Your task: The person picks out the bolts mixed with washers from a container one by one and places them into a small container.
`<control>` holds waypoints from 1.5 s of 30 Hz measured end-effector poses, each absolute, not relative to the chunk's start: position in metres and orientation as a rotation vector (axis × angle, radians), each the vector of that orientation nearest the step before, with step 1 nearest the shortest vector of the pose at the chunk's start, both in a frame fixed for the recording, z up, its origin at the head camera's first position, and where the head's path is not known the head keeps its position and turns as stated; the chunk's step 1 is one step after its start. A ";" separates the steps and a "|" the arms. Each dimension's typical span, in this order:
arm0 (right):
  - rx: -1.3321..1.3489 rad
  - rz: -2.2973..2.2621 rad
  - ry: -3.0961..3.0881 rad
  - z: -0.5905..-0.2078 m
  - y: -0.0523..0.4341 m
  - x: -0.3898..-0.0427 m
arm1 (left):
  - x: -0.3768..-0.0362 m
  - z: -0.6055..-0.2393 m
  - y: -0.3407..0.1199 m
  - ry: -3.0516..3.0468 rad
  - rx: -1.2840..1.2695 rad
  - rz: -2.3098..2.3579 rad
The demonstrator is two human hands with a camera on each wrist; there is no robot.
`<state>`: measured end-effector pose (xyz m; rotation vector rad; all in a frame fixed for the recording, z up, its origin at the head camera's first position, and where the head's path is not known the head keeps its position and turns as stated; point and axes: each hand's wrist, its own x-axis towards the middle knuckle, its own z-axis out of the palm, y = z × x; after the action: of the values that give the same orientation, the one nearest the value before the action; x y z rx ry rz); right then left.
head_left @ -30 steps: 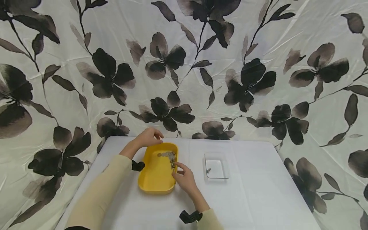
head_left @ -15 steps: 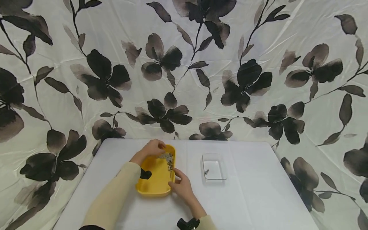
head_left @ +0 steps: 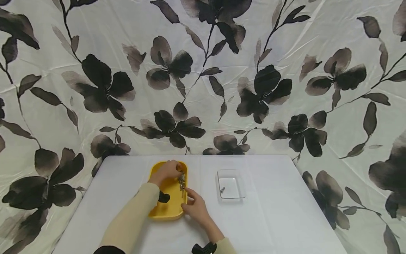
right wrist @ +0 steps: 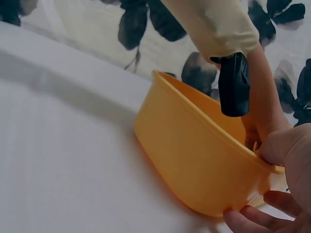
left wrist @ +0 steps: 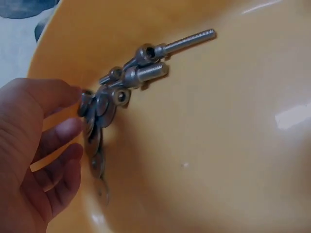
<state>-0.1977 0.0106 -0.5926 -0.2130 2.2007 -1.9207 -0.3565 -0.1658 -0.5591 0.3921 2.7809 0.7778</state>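
Observation:
A yellow tray (head_left: 173, 207) sits on the white table (head_left: 269, 218). Several metal screws (left wrist: 150, 63) and flat washers (left wrist: 97, 111) lie heaped against its inner wall (left wrist: 218, 145). My left hand (head_left: 166, 171) reaches into the tray, and in the left wrist view its thumb and curled fingers (left wrist: 63, 133) pinch the washers at the edge of the heap. My right hand (head_left: 191, 203) grips the tray's right rim (right wrist: 194, 160), thumb (right wrist: 286, 148) on top and fingers (right wrist: 252, 218) under the outer wall.
A small clear container (head_left: 219, 176) stands to the right of the tray with one screw (head_left: 222, 189) in it. A flowered cloth hangs behind and beside the table. A black wrist camera (right wrist: 233, 82) sits on my left forearm above the tray.
My left hand has left the tray's far rim and come down into the tray onto the heap of washers. My right hand stays on the right rim.

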 end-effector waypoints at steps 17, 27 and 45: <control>-0.212 -1.937 2.234 -0.595 0.011 -0.194 | -0.345 -0.591 -0.174 2.779 0.215 1.035; -0.180 -1.939 2.243 -0.595 0.010 -0.194 | -0.339 -0.597 -0.169 2.853 -0.002 1.093; -0.195 -1.926 2.240 -0.603 0.011 -0.195 | -0.338 -0.600 -0.165 2.789 -0.135 1.342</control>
<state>-0.1952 0.0109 -0.6027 -0.1948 2.2403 -1.9264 -0.3380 -0.1650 -0.6003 -0.1354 2.7894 1.3418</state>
